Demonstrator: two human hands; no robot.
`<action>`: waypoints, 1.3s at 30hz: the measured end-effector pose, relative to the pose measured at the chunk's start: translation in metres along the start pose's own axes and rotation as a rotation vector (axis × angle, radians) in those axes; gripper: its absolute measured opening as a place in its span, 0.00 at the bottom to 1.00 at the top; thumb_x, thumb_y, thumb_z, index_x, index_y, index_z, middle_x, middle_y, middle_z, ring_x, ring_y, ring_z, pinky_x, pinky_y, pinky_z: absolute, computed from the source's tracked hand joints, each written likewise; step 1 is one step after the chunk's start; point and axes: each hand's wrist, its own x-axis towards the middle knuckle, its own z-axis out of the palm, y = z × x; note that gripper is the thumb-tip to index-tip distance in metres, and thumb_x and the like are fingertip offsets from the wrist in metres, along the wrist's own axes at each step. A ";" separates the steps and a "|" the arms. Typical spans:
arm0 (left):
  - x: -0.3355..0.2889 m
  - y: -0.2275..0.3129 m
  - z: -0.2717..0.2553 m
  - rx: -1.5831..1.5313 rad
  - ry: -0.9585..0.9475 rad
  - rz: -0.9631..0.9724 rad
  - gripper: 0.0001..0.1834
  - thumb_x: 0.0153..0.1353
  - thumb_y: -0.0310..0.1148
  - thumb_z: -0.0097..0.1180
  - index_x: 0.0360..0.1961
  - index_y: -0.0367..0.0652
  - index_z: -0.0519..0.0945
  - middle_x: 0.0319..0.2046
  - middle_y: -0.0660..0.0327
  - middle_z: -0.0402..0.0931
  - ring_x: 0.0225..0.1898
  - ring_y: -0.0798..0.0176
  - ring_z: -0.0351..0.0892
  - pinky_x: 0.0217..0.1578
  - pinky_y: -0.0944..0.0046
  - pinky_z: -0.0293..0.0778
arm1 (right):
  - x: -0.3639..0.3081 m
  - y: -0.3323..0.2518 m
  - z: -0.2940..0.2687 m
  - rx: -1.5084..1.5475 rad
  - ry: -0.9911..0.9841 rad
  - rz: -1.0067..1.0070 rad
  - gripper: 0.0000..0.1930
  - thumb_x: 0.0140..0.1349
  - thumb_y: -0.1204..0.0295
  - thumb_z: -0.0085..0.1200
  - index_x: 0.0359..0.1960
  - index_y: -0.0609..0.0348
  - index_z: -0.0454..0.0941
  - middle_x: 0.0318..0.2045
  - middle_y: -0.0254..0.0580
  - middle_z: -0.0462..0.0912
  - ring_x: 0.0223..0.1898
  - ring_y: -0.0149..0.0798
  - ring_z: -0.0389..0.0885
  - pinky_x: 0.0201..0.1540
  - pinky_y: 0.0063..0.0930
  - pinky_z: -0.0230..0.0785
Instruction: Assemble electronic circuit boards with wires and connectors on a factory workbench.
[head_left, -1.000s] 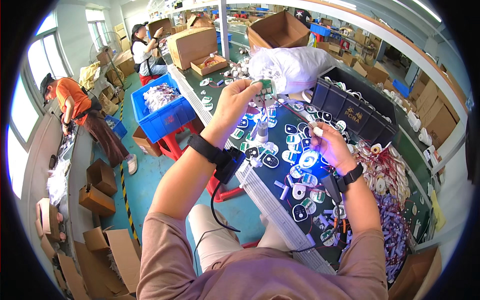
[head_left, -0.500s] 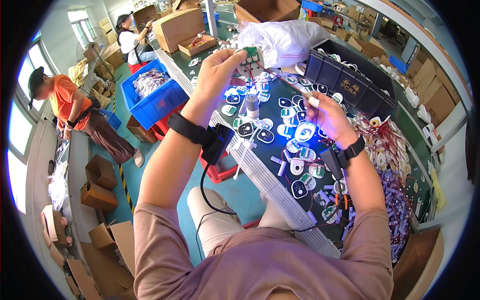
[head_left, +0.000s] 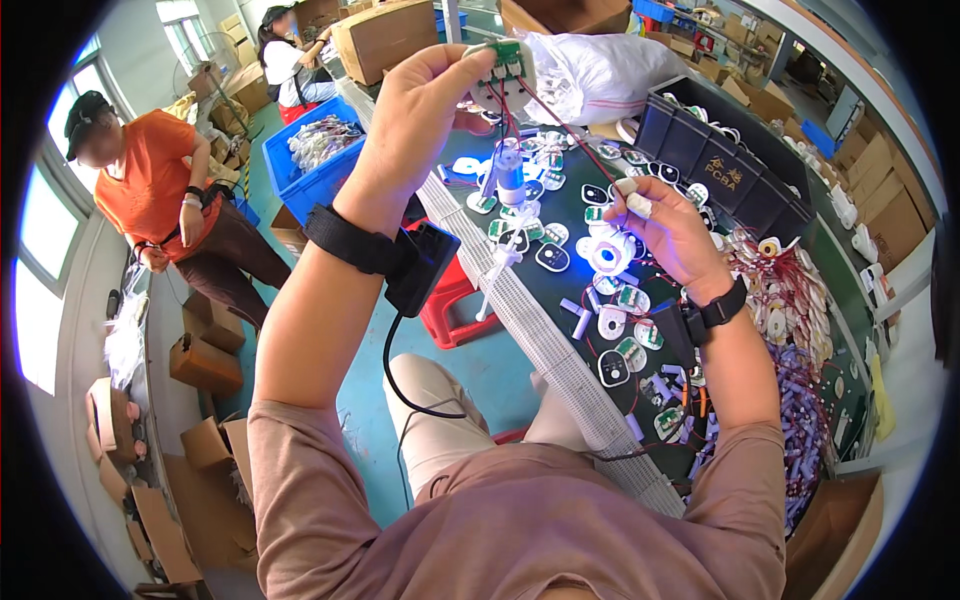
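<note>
My left hand (head_left: 425,115) is raised over the table edge, pinching a rounded white panel with a green circuit board (head_left: 508,64). Red and dark wires run down from the board. A cylinder (head_left: 510,178), lit blue, is below the panel; whether it hangs or stands I cannot tell. Lower and to the right, my right hand (head_left: 675,235) is closed with thumb and finger on a thin red wire (head_left: 570,128) leading from the board. White covers wrap two of its fingertips. Beside that hand a white ring-shaped part (head_left: 607,250) glows blue-white.
Board-fitted panels (head_left: 613,368) are scattered over the green table. A black crate (head_left: 715,165) and a white sack (head_left: 600,75) stand behind. Wired parts (head_left: 775,290) and purple cylinders (head_left: 780,420) are heaped at right. Left are a blue bin (head_left: 310,170), a red stool (head_left: 455,310) and a person in orange (head_left: 160,165).
My left hand has lifted the panel higher, and the wire spans a longer gap to my right hand. The view has shifted slightly. The person in orange has straightened and turned.
</note>
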 end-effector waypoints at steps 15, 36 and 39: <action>-0.028 0.025 -0.080 0.133 0.194 0.016 0.14 0.61 0.38 0.53 0.38 0.37 0.78 0.31 0.64 0.78 0.31 0.73 0.77 0.25 0.73 0.74 | -0.016 0.032 0.026 -0.127 -0.026 0.285 0.12 0.62 0.72 0.48 0.46 0.60 0.72 0.39 0.36 0.78 0.41 0.30 0.78 0.44 0.24 0.70; 0.012 -0.146 -0.177 0.960 0.219 0.168 0.11 0.58 0.35 0.51 0.29 0.39 0.79 0.26 0.59 0.76 0.30 0.64 0.73 0.34 0.65 0.72 | -0.158 0.105 0.011 -0.193 0.095 0.500 0.12 0.63 0.73 0.48 0.46 0.64 0.73 0.37 0.35 0.78 0.39 0.27 0.75 0.43 0.22 0.68; 0.008 -0.197 -0.246 0.130 0.394 -0.063 0.08 0.62 0.33 0.48 0.34 0.39 0.74 0.26 0.64 0.72 0.28 0.67 0.72 0.30 0.68 0.71 | -0.159 0.099 0.013 -0.434 -0.083 0.540 0.14 0.62 0.70 0.48 0.48 0.63 0.72 0.38 0.39 0.78 0.39 0.30 0.75 0.44 0.24 0.67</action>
